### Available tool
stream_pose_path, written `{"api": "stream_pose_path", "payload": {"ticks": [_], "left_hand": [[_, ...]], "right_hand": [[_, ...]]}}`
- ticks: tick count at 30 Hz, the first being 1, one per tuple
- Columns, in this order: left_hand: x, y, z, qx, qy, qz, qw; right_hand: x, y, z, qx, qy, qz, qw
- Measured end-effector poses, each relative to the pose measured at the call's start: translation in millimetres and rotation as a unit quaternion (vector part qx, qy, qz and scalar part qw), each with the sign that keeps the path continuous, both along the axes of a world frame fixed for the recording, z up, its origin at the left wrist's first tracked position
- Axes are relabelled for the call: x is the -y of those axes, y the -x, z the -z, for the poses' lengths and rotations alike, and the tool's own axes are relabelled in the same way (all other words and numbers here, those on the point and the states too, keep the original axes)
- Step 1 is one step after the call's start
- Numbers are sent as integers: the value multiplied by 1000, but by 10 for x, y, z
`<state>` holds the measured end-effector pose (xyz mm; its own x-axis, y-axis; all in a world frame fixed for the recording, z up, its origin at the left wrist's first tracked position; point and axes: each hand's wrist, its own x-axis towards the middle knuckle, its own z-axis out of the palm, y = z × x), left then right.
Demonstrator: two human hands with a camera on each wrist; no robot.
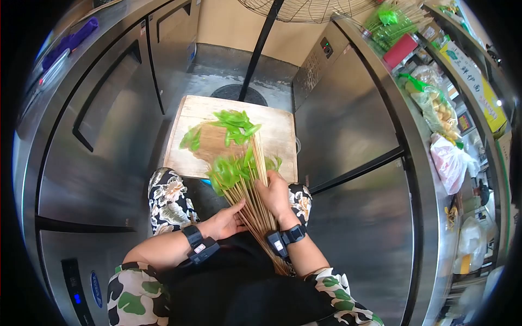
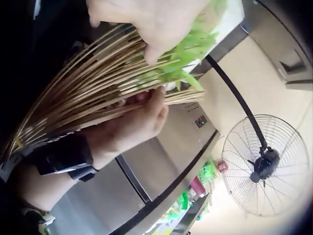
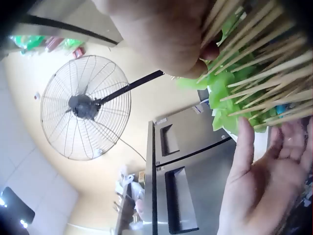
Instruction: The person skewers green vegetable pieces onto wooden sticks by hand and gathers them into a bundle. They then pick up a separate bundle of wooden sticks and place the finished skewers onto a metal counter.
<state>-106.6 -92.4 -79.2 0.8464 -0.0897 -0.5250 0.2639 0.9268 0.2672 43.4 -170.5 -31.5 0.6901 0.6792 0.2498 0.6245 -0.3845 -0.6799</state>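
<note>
A thick bundle of bamboo skewers [image 1: 251,211] slants across the person's lap, with thin green vegetable slices [image 1: 224,171] on the far ends. The right hand [image 1: 276,196] grips several of the skewers along the bundle's right side, its fingers curled round them. From the left, the left hand [image 1: 221,223] holds the bundle, thumb over the sticks and fingers beneath; the right wrist view shows that thumb [image 3: 244,147] against them. Loose green slices [image 1: 235,124] lie on a wooden board [image 1: 278,127] in front of the knees, and a smaller heap [image 1: 190,139] sits at its left.
Steel cabinets [image 1: 348,130] stand close on both sides. A wire fan [image 2: 266,164] on a black pole rises behind the board. Along the right counter are bagged foods [image 1: 435,103], a white plastic bag [image 1: 451,163] and a bundle of green skewers [image 1: 389,27].
</note>
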Motion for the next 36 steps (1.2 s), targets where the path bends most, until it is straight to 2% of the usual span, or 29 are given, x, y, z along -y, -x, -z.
{"api": "stream_pose_path", "payload": {"ticks": [1, 2, 5, 6, 9, 13, 16, 19, 23, 27, 31, 36], "left_hand": [[6, 7, 38, 42, 42, 22, 998], [32, 11, 112, 62, 48, 44, 996], [139, 5, 244, 89, 49, 85, 991], [150, -1, 269, 84, 62, 90, 990], [140, -17, 318, 110, 92, 83, 986], [103, -25, 262, 167, 100, 71, 978], [45, -38, 90, 191, 121, 57, 972], [-36, -44, -117, 241, 77, -21, 967], [-340, -44, -197, 233, 20, -102, 967], [-636, 45, -176, 223, -25, -146, 963], [-800, 97, -59, 221, -61, -185, 955], [-876, 140, -19, 190, -61, -218, 955]], "right_hand": [[4, 18, -39, 46, 16, 7, 999], [22, 53, -98, 11, 68, 27, 997], [55, 113, -43, 143, 39, 45, 988], [56, 140, 0, 102, 41, 62, 992], [52, 144, 91, 116, 31, 71, 990], [-2, 191, 176, -97, 4, 74, 993], [-94, 296, -9, -108, -33, 25, 993], [-315, 391, -281, -117, -86, -10, 989], [-667, 408, -352, -153, -178, -40, 971], [-1006, 381, -110, -112, -191, -45, 974], [-1229, 499, -26, -174, -213, -12, 961], [-1365, 667, -119, -38, -202, -5, 979]]}}
